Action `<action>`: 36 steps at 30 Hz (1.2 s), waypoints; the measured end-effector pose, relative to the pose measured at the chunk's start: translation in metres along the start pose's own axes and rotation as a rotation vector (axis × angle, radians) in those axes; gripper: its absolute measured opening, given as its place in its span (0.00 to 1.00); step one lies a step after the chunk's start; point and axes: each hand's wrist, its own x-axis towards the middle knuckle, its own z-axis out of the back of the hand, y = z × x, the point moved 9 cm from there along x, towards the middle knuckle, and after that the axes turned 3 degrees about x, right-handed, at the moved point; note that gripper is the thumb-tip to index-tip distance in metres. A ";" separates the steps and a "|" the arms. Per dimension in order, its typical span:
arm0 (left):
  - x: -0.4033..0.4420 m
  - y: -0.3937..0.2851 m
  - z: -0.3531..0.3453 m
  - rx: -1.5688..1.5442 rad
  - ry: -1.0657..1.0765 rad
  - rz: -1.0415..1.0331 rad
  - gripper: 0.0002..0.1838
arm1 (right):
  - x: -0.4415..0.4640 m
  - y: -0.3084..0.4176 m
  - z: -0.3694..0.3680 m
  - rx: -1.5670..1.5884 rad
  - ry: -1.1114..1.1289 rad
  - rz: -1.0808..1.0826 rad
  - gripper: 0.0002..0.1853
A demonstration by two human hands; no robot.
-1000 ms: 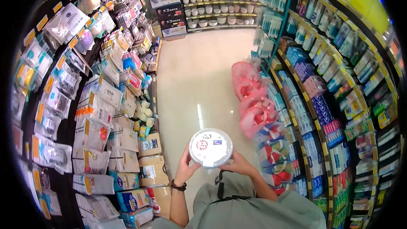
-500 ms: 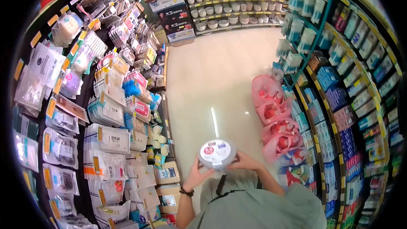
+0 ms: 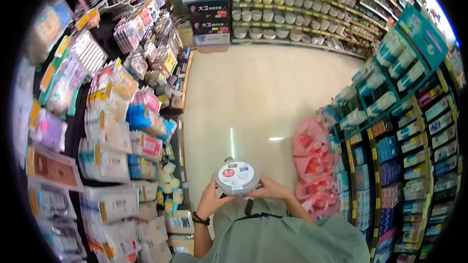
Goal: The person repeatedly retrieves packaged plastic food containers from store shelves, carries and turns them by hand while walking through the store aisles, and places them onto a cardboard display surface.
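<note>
A round grey container with a white label on its lid is held level in front of my body. Red and dark print shows on the label. Wrapped round its left side, my left hand has a dark bracelet at the wrist. My right hand grips the container's right side, with the thumb near its front edge. The underside of the container and some of my fingertips are hidden.
Packaged goods hang along the left shelf. Pink bags of red-topped bottles sit on the floor at right, beside boxed goods and a teal rack. Ahead are bowl shelves and stacked cartons.
My view has shifted forward along the aisle, so the bowl shelves and cartons look closer and the teal rack sits lower right. Both hands keep hold of the container.
</note>
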 end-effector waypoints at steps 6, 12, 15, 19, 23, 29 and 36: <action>0.173 -0.033 0.088 -0.088 0.027 -0.095 0.54 | 0.125 0.083 0.088 0.092 -0.148 0.026 0.44; 0.340 -0.068 0.169 0.088 0.021 -0.224 0.58 | 0.244 0.178 0.182 -0.003 -0.290 0.194 0.46; 0.405 -0.071 0.190 -0.016 0.063 -0.215 0.57 | 0.295 0.190 0.213 0.113 -0.322 0.205 0.46; 0.487 -0.018 0.195 0.028 0.056 -0.190 0.58 | 0.372 0.199 0.262 0.116 -0.285 0.108 0.48; 0.577 -0.013 0.216 0.140 -0.006 -0.196 0.57 | 0.467 0.181 0.332 0.051 -0.214 0.061 0.48; 0.732 -0.023 0.299 -0.018 -0.073 -0.121 0.64 | 0.621 0.271 0.431 -0.083 -0.136 0.107 0.46; 0.871 -0.028 0.385 -0.537 -0.419 -0.247 0.68 | 0.742 0.431 0.499 -0.192 -0.296 0.497 0.46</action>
